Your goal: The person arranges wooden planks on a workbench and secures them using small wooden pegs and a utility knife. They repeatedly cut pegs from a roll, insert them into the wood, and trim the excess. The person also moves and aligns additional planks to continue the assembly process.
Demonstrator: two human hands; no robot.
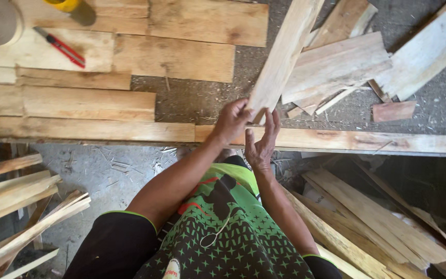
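Worktop [181, 98] is covered in boards, with a loose pile of offcuts [347, 72] at the right. The plank [285, 51] runs up and away from the person, leaning right, its near end at the worktop's front edge. Left hand [232, 120] is clenched on that end; right hand [262, 142] is open, fingers flat against it just beside. Cutter [59, 47] sits well apart, far left.

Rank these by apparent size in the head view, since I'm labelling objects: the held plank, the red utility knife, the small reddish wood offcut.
1. Held plank, though raised nearer the camera.
2. Red utility knife and small reddish offcut: too alike to rank.
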